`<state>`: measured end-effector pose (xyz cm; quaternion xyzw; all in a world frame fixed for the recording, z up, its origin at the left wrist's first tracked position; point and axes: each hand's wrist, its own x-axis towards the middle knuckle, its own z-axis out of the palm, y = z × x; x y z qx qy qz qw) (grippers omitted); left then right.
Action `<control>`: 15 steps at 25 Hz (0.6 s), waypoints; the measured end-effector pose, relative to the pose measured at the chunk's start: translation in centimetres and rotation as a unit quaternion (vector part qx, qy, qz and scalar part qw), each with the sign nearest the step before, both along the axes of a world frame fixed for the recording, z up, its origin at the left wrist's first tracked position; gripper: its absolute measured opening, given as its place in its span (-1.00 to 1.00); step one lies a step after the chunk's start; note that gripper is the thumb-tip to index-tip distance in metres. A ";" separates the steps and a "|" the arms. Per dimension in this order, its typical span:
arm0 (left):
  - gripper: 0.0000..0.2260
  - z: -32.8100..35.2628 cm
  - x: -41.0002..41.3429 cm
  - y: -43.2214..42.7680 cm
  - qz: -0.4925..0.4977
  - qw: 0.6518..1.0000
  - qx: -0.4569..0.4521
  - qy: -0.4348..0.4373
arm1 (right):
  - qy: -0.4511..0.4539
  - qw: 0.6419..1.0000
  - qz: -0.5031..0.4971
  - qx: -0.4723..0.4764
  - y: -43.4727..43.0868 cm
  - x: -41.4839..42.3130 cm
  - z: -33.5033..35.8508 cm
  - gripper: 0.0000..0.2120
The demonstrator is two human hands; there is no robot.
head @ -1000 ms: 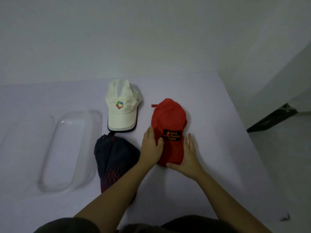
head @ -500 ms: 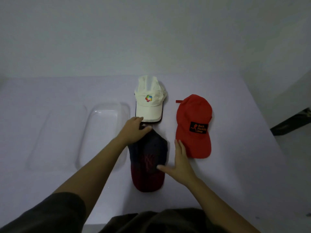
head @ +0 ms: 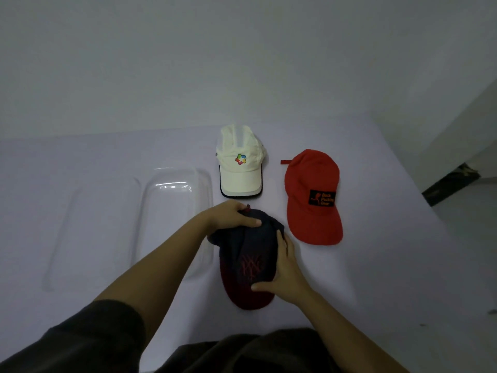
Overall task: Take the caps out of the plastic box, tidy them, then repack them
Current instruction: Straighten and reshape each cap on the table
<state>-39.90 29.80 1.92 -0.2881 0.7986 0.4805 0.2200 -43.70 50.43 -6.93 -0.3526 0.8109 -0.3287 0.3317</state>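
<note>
Three caps lie on the pale table (head: 376,265). A dark navy cap (head: 248,257) with a red brim and red stitched logo sits nearest me. My left hand (head: 231,216) grips the back of its crown. My right hand (head: 285,270) presses against its right side, thumb on the brim. A white cap (head: 240,168) with a colourful logo lies beyond it, and a red cap (head: 313,197) with a black patch lies to the right. The clear plastic box (head: 172,219) stands empty left of the navy cap.
A clear lid (head: 88,230) lies flat left of the box. The table's right edge runs diagonally down at the right, with floor and a dark object (head: 451,184) beyond. A plain wall stands behind the table.
Both hands left the red cap and went to the navy cap. My left hand now holds its crown and my right hand has closed in on its side. The view shifted left.
</note>
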 end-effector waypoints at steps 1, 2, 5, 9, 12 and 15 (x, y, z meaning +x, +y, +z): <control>-0.51 0.3 0.2 -0.1 -0.001 0.999 0.033 -0.002 | 0.005 1.000 -0.001 -0.007 0.1 0.2 0.1 0.35; -0.58 0.6 0.3 -0.2 0.001 0.998 0.067 -0.003 | 0.009 1.000 -0.002 -0.016 0.2 0.3 0.2 0.34; -0.73 1.3 0.7 -0.1 0.014 0.990 0.139 0.000 | 0.012 0.999 -0.006 -0.029 0.4 0.4 0.4 0.29; -0.76 0.7 1.1 0.7 0.042 0.976 0.213 0.028 | 0.019 0.999 0.005 -0.034 0.7 0.1 0.5 0.16; -0.83 0.4 1.2 0.8 0.045 0.974 0.214 0.052 | -0.110 0.983 -0.056 -0.136 0.5 -0.7 1.7 -0.26; -0.83 0.8 0.9 0.6 0.052 0.973 0.201 0.102 | -0.171 0.954 -0.144 -0.200 -0.5 -2.4 2.8 -0.76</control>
